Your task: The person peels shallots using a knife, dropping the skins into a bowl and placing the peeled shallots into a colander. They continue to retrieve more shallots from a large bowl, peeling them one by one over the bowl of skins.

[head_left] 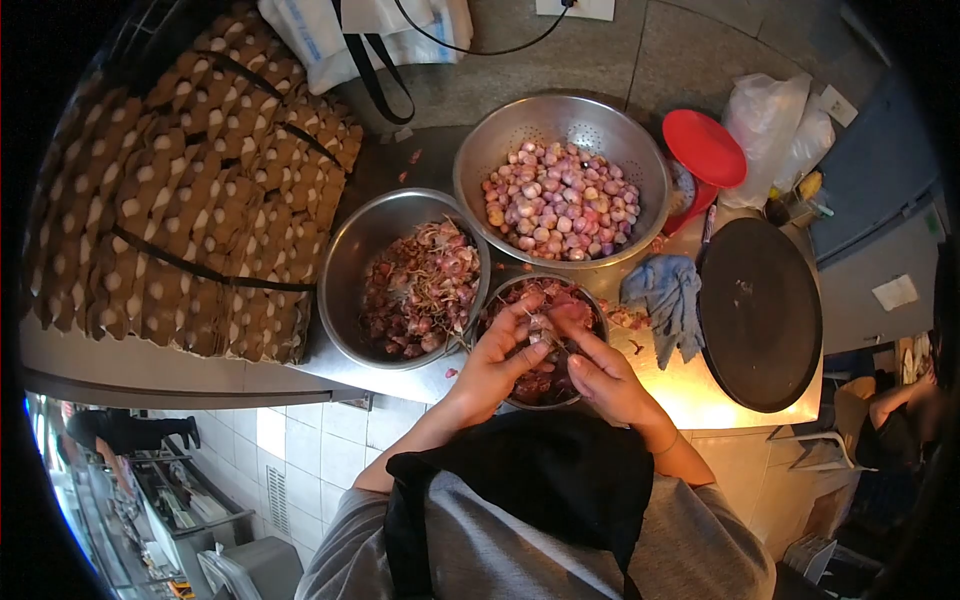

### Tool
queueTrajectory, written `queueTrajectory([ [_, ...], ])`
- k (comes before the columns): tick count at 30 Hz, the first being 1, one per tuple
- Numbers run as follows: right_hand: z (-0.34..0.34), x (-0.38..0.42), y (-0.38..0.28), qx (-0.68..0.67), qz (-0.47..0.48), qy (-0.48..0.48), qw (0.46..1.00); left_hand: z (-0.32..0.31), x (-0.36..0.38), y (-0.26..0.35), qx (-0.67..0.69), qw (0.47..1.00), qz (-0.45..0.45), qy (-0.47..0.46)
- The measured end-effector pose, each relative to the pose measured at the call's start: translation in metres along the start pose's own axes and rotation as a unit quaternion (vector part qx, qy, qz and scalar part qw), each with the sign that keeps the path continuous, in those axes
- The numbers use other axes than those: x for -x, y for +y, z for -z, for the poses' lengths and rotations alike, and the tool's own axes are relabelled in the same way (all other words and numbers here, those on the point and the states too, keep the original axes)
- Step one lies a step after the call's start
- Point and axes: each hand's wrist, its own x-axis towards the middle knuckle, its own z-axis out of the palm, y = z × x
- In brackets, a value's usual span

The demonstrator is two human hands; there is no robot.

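Observation:
Over a small metal bowl of shallot skins (560,388), both my hands are closed at the fingertips around a shallot (540,327) with loose dry skin. My left hand (503,357) pinches it between thumb and fingers. My right hand (602,372) meets it from the other side, its fingers on the papery skin; exactly what they grip is partly hidden. To the left, a metal bowl (345,330) holds unpeeled shallots with dry roots and skins. Behind, a large metal colander (480,150) holds many peeled, pinkish-purple shallots.
Stacked egg trays (190,210), bound with black straps, fill the left side. A round black tray (762,315) and a blue-grey cloth (665,300) lie to the right. Further back are a red plastic lid (705,148) and plastic bags (768,125). Another person (885,415) sits at far right.

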Motion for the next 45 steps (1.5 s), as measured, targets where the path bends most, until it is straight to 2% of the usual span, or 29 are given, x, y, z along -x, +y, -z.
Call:
queueTrajectory([
  [3,0.003,-0.003,0.003,0.018,0.005,0.009,1.0,0.001,0.001,0.004,0.003,0.999,0.033,0.004],
  [7,0.008,-0.001,0.009,-0.014,0.006,0.047,0.999,-0.003,0.003,0.004,0.027,0.999,0.002,0.044],
  [9,0.011,0.0,0.007,-0.049,0.006,0.067,0.997,0.001,0.001,-0.004,0.037,0.996,-0.022,0.072],
  [14,0.039,0.011,0.001,-0.187,0.001,0.125,0.974,0.021,0.001,-0.006,0.121,0.989,0.008,0.084],
  [18,0.063,0.018,0.003,-0.133,0.026,0.224,0.965,0.008,0.0,0.002,0.121,0.986,0.007,0.119],
  [19,0.066,0.018,0.007,-0.125,0.002,0.276,0.953,0.009,0.0,0.001,0.12,0.986,0.012,0.117],
  [22,0.09,0.019,0.049,-0.086,-0.049,0.313,0.945,0.013,-0.002,-0.004,0.122,0.987,0.022,0.104],
  [23,0.09,0.021,0.054,-0.113,-0.101,0.344,0.927,0.014,-0.001,-0.004,0.123,0.987,0.024,0.096],
  [26,0.089,0.015,0.071,-0.062,-0.066,0.386,0.918,0.012,0.002,-0.002,0.131,0.986,0.01,0.1],
  [27,0.073,0.014,0.05,-0.033,-0.01,0.366,0.93,0.015,0.001,-0.007,0.133,0.987,-0.001,0.095],
  [30,0.051,0.021,0.012,0.13,0.039,0.269,0.953,0.018,0.002,-0.011,0.147,0.986,-0.006,0.077],
  [32,0.031,0.015,0.001,0.283,0.159,0.161,0.932,0.014,0.002,-0.01,0.133,0.989,-0.02,0.066],
  [34,0.011,0.012,-0.009,0.335,0.199,0.074,0.918,0.007,0.002,-0.007,0.116,0.99,-0.034,0.068],
  [36,-0.006,0.012,-0.014,0.293,0.163,0.01,0.942,0.004,0.004,-0.008,0.091,0.992,-0.052,0.063],
  [37,-0.009,0.006,-0.01,0.317,0.219,0.014,0.923,0.004,0.004,-0.011,0.092,0.991,-0.07,0.063],
  [40,-0.011,0.005,-0.011,0.307,0.201,0.005,0.93,0.004,0.006,-0.011,0.1,0.99,-0.077,0.054],
  [43,-0.009,0.008,-0.015,0.317,0.184,0.021,0.93,0.004,0.008,-0.01,0.115,0.991,-0.027,0.059],
  [45,-0.006,0.01,-0.014,0.241,0.111,0.016,0.964,0.003,0.008,-0.009,0.107,0.993,-0.028,0.05],
])
